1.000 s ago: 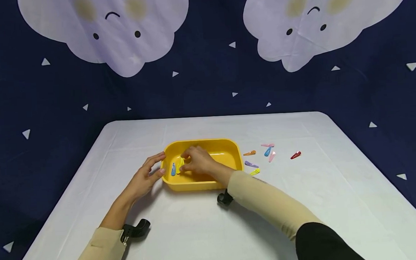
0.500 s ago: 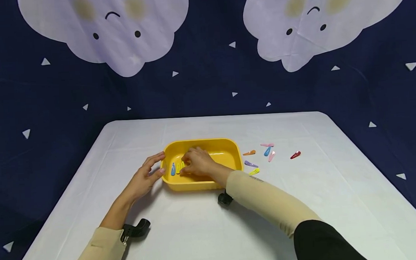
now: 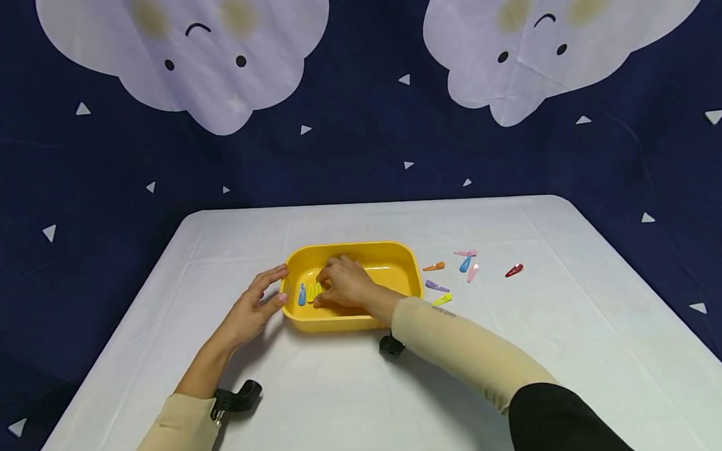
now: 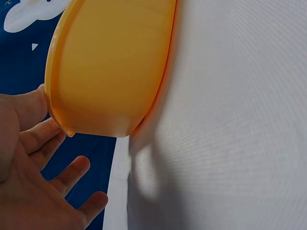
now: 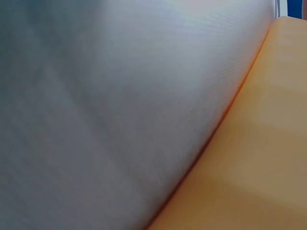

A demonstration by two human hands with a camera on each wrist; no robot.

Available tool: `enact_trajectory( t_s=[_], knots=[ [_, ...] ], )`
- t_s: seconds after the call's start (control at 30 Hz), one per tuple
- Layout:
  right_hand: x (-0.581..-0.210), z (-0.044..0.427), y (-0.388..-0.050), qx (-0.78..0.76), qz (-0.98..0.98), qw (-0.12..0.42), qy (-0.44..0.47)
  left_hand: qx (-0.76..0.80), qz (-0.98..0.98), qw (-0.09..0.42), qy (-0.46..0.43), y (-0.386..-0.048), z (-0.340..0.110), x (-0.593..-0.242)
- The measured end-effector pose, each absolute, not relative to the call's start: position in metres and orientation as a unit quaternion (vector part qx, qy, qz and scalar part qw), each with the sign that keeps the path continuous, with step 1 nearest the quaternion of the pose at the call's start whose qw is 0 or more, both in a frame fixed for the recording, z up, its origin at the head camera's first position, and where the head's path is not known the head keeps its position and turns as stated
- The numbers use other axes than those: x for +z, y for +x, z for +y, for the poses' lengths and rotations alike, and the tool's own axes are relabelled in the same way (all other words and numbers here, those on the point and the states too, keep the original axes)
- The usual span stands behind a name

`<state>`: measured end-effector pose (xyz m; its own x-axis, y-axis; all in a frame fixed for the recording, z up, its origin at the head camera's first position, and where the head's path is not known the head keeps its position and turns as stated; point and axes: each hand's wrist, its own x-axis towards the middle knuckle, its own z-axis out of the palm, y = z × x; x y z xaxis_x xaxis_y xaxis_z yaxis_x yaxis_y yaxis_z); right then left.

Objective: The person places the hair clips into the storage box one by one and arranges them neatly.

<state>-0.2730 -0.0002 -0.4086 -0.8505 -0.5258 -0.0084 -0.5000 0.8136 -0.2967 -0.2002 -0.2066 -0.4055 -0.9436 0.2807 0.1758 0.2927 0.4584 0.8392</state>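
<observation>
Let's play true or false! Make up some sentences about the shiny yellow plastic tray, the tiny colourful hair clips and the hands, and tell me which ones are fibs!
1. The right hand is in the shiny yellow plastic tray, and the left hand touches its rim. True.
2. The tray is upside down. False: its open side faces up.
3. The small orange hair clip lies closer to the tray than the small red hair clip. True.
4. Those two clips touch. False: they lie apart on the white table.
5. In the tray, a small blue hair clip lies beside small yellow ones. True.
6. Every yellow clip is in the tray. False: one yellow clip lies on the table.
</observation>
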Motion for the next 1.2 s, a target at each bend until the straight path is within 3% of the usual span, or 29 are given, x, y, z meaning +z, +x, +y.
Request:
enact_trajectory(
  t_s=[1.2],
  knots=[
    [-0.4051, -0.0004, -0.2751, -0.134, 0.952, 0.069, -0.265, -0.492, -0.855, 0.006, -0.167, -0.2023, -0.2081, -0.4093]
  ],
)
